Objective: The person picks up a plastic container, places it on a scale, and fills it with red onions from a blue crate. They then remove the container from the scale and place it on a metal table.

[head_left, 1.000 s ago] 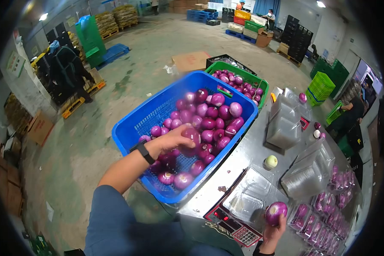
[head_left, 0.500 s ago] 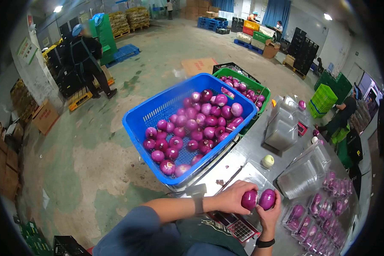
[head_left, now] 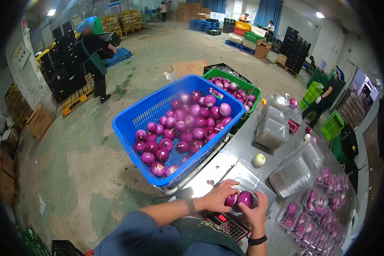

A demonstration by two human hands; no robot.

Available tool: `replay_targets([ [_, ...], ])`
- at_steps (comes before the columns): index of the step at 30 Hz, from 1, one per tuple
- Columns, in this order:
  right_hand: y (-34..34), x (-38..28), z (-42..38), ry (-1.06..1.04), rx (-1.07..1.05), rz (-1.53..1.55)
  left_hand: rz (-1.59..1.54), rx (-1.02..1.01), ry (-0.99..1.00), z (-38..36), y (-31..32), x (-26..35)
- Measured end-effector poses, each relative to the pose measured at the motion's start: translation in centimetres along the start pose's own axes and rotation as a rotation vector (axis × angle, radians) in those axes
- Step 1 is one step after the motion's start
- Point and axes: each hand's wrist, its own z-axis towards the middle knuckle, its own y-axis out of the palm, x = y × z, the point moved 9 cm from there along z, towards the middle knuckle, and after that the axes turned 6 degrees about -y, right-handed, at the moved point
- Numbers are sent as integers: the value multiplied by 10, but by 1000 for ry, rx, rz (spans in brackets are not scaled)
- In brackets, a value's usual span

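Over a weighing scale, my left hand is closed around one red onion. My right hand, with a black band on its wrist, has its fingers around a second red onion right beside the first. Both onions are close over a transparent plastic tray on the scale's plate. In front of my body, the scale's red display reads 0.00 above its keypad. A pale peeled onion sits on the metal table beyond my hands.
A blue crate of red onions stands left of the table, with a green crate of onions behind it. To the right are stacked empty trays and packed onion trays. People work farther off.
Both hands have brought the onions down and left to the tray on the scale. The lit display has come into view. A person at the far left has turned, holding a black crate.
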Motion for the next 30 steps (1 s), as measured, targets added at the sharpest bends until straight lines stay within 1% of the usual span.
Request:
replay_targets([
  [2, -2, 35, 1, 179, 91, 234, 61, 38, -66, -5, -17, 13],
  [3, -3, 49, 7, 188, 142, 186, 91, 53, -98, -9, -25, 16],
  [5, -2, 77, 20, 211, 247, 90, 86, 96, -229, -23, -31, 3],
  [6, 9, 99, 27, 401, 218, 312, 84, 119, -294, -31, -33, -4],
  [8, 38, 122, 36, 773, 157, 765, -158, -8, -594, -52, -19, -34],
  [9, 34, 121, 43, 723, 143, 791, -278, -73, -740, -62, -12, -43],
  [10, 31, 120, 51, 669, 129, 817, -381, -103, -835, -69, -7, -45],
  [12, 23, 109, 56, 549, 82, 841, -703, -173, -924, -75, 1, -43],
  [13, 9, 102, 50, 371, 59, 640, -868, -207, -966, -80, 6, -40],
  [14, -2, 96, 33, 193, 34, 438, -983, -176, -963, -82, 6, -40],
  [16, -29, 42, 11, -35, -104, 75, -1212, -108, -945, -82, 4, -40],
  [17, -41, 7, -2, -85, -217, -88, -1234, -69, -960, -82, 4, -42],
  [18, -31, 15, -23, 65, -341, 81, -1256, -32, -976, -81, 7, -45],
  [19, -24, 12, -42, 208, -454, 320, -1274, -7, -1001, -84, 10, -46],
  [21, 7, 42, -72, 427, -310, 704, -1080, 14, -1009, -86, 11, -65],
  [22, 23, 65, -84, 500, -166, 762, -977, -34, -1007, -82, 18, -67],
  [23, 23, 57, -88, 734, -15, 866, -954, -28, -1033, -76, 17, -67],
  [24, 40, 74, -97, 722, -20, 976, -904, -45, -960, -72, 20, -76],
  [25, 31, 55, -91, 764, 55, 1009, -1023, 7, -1001, -69, 16, -68],
  [26, 44, 74, -106, 787, 138, 1000, -965, 1, -990, -64, 12, -66],
  [27, 50, 80, -114, 758, 137, 992, -1065, 27, -973, -61, 14, -64],
  [29, 41, 68, -122, 740, 29, 1018, -1045, 50, -880, -57, 15, -63],
  [30, 29, 67, -127, 717, 31, 939, -1042, 25, -868, -53, 19, -64],
])
